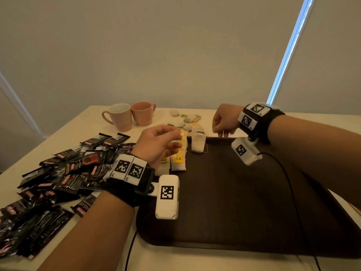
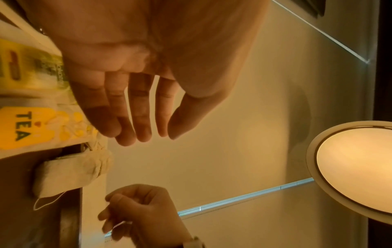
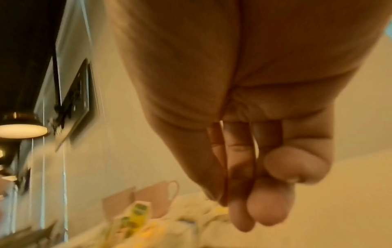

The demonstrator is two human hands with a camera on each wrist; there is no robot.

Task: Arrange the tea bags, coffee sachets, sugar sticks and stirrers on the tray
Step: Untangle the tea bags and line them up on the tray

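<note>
Head view: tray point(image 1: 244, 192) holds tea bags point(image 1: 178, 159); both hands relaxed, holding nothing.

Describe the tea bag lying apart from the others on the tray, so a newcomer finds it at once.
Start at the dark tray and go to its far left corner. Beside the row of yellow-tagged tea bags lies a lone white tea bag; it shows no yellow tag, only a loose string.

L hand point(image 1: 159, 143) raised, fingers loose & empty; R hand point(image 1: 224, 120) farther fwd, fingers hanging loosely curled
</note>
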